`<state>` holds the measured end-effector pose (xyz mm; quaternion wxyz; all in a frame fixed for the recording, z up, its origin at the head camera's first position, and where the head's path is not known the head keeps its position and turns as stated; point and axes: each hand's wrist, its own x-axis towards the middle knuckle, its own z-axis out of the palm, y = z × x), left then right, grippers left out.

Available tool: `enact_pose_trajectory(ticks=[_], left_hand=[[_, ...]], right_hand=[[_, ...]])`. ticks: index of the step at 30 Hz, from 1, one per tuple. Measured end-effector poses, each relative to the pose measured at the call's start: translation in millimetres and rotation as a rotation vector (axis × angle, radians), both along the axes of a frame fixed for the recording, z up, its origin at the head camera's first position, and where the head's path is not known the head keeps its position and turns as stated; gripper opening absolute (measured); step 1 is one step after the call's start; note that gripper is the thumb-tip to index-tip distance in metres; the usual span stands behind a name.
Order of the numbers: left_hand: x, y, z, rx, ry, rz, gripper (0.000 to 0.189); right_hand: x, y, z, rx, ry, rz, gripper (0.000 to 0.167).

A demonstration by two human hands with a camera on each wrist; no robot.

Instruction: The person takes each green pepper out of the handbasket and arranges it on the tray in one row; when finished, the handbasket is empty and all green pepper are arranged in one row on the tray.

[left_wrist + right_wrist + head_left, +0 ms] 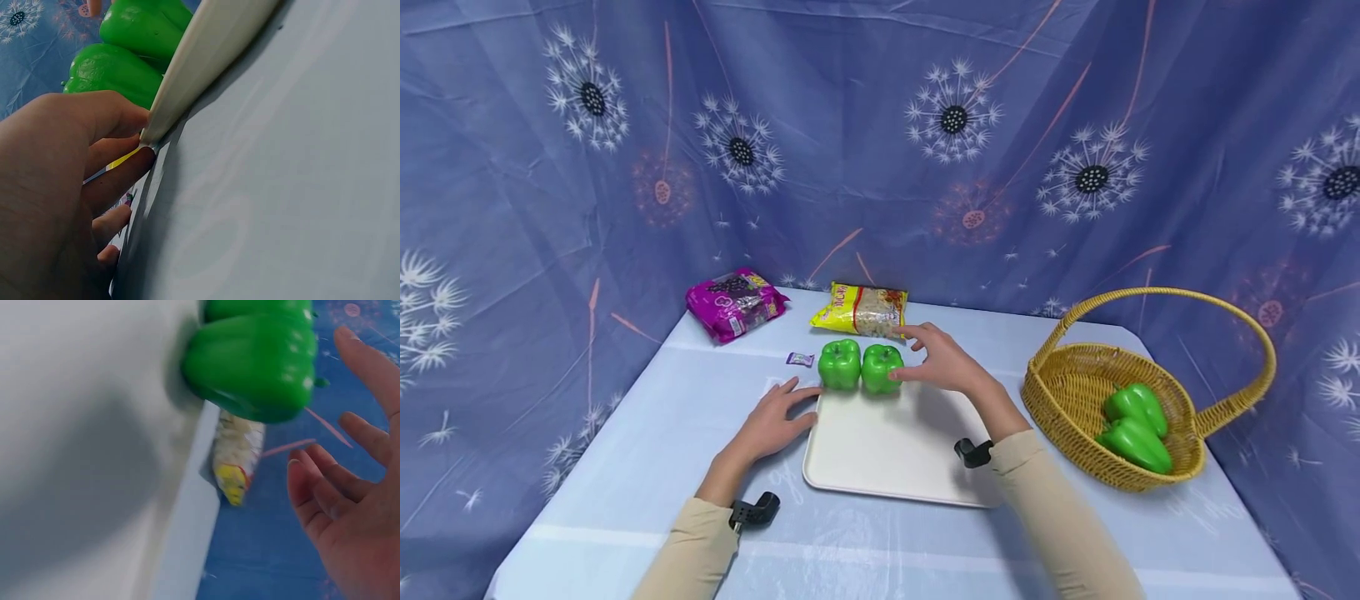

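Observation:
A white tray (895, 450) lies on the table with two green bell peppers standing side by side at its far left, the left pepper (839, 365) and the right pepper (881, 369). My left hand (775, 423) rests at the tray's left edge, its fingers spread and its thumb touching the rim (187, 81). Above the tray, my right hand (942, 360) is beside the right pepper with fingers apart and nothing held. In the right wrist view a gap separates these fingers from the nearer pepper (250, 365).
On the right, a wicker basket (1060, 417) with a tall handle holds two green bell peppers (1135, 446). Behind the tray lies a yellow food packet (861, 311). A purple snack bag (735, 305) sits at the back left, and a small purple-wrapped candy (800, 359) lies left of the peppers.

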<state>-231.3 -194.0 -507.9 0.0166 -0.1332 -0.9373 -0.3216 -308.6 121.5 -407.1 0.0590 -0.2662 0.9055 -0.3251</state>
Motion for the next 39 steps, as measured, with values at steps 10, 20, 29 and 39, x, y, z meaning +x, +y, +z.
enact_pose_trajectory(ticks=[10,20,29,39], left_hand=[[-0.3,-1.4,-0.1,0.012,0.037,-0.015,0.046],[-0.2,-2.6,1.9,0.009,0.012,-0.008,0.047],[-1.3,0.7,2.4,0.006,0.01,-0.007,0.047],[1.5,-0.2,-1.0,0.009,-0.008,0.001,0.047]], right_hand=[[2.9,40,20.2,0.006,0.056,0.014,0.068],[11.5,78,25.4,0.03,0.102,-0.019,0.061],[23.9,117,27.5,0.042,0.116,-0.054,0.056],[34.9,165,23.7,0.036,0.035,-0.106,0.043]])
